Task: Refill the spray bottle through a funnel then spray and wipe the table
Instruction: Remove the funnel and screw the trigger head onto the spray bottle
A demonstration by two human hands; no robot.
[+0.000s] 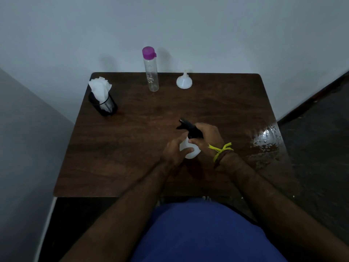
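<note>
A small white spray bottle (191,151) with a black trigger head (188,128) stands near the middle of the dark wooden table (132,148). My left hand (174,151) wraps around its white body. My right hand (207,137) grips the black head from the right. At the table's far edge, a white funnel (184,81) rests upside down, spout up. Left of it stands a clear water bottle (151,72) with a purple cap, shut. White tissues (100,88) stick out of a black mesh cup (103,105) at the far left.
Droplets of liquid glisten on a wet patch (267,138) near the table's right edge. A pale wall runs right behind the table and along its left side. Dark floor lies to the right.
</note>
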